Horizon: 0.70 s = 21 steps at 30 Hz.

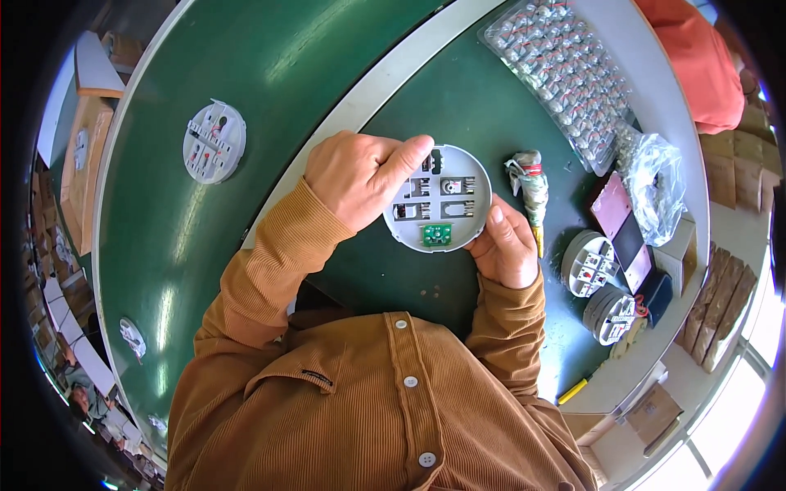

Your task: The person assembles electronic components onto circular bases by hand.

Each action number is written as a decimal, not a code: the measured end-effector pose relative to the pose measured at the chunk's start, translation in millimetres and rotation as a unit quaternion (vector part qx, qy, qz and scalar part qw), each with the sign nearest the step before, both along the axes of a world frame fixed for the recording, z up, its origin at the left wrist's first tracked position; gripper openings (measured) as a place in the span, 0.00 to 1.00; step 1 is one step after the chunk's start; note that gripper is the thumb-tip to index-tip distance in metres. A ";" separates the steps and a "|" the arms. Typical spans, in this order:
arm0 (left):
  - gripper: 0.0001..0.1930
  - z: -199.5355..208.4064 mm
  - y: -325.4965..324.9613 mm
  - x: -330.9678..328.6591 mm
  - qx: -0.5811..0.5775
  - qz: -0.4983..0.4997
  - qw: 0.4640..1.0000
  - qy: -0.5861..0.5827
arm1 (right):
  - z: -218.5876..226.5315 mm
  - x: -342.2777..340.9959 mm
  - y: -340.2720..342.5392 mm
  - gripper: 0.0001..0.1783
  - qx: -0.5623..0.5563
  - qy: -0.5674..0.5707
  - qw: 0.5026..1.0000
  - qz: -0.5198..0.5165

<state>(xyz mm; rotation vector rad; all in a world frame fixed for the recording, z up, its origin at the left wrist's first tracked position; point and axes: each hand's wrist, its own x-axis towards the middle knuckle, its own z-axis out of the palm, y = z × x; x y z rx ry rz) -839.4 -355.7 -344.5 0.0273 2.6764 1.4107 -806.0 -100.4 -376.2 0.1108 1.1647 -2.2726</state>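
Between my two hands is a round light-grey plastic housing (442, 180), its inner side turned up. A small green circuit board (436, 235) sits at its near edge, with metal contacts and dark slots across the middle. My left hand (360, 176) grips the far left rim, thumb laid over the top edge beside a black part (436, 159). On the near right rim, my right hand (506, 244) holds with its thumb on the edge; its other fingers are partly hidden beneath. Right of the housing lies a tool wrapped in whitish plastic with a red band (534, 192).
Another round housing (214, 141) lies on the green surface at left. Two stacks of housings (588, 263) (610, 316) stand at right. Far right holds a clear tray of small round parts (565, 78) and a crumpled plastic bag (652, 180). A yellow-handled tool (572, 391) lies near the edge.
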 end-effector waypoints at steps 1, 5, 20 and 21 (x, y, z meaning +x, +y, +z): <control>0.32 0.2 -1.1 0.7 0.000 -0.003 1.000 0.004 | -2.5 0.6 1.4 0.29 -0.007 0.001 1.000 0.003; 0.29 -0.3 -15.3 4.5 0.058 -0.054 0.997 -0.007 | -7.7 1.5 2.8 0.29 -0.025 0.009 1.000 0.006; 0.08 25.5 -101.8 -34.1 -0.127 0.046 0.963 0.232 | -25.7 -1.3 33.1 0.34 -0.051 0.104 0.992 0.045; 0.07 24.7 -112.1 -48.9 -0.233 0.102 0.918 0.303 | -28.8 -1.4 34.8 0.34 -0.056 0.105 0.992 0.045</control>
